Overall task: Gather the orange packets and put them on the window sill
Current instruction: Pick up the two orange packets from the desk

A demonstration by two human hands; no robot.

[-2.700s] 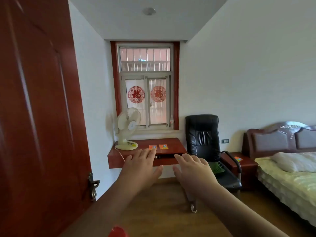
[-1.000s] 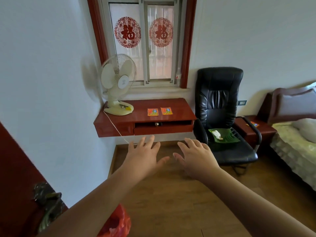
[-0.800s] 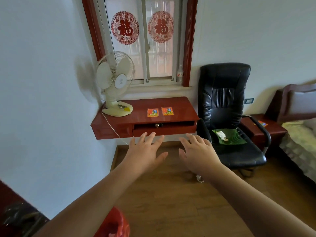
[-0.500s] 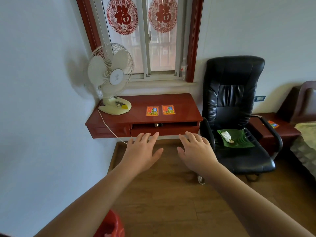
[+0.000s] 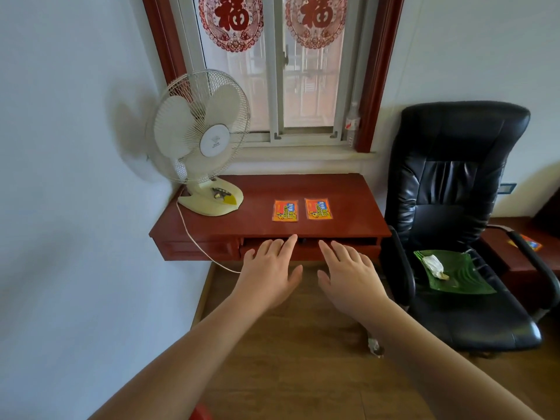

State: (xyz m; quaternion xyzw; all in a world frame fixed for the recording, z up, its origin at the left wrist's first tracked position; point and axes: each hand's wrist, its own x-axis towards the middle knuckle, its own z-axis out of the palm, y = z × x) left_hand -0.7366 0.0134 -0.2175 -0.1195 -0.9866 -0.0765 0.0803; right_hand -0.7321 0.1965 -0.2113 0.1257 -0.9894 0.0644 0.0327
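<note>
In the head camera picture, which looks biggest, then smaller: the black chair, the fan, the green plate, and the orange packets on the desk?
1. black chair
2. fan
3. green plate
4. left orange packet and right orange packet: alike.

I am looking into a room in a home, a bedroom or study corner by the look of it. A red wooden wall-mounted desk point(image 5: 318, 189) with a drawer sits under a window point(image 5: 288, 71) framed in dark red wood, its panes carrying red paper-cut decorations point(image 5: 230, 19). A white table fan point(image 5: 200, 137) stands on the desk's left end, and a black leather office chair point(image 5: 448, 189) is just beside the desk on the right. The floor point(image 5: 303, 374) is wood-look planks, the walls plain white.
</note>
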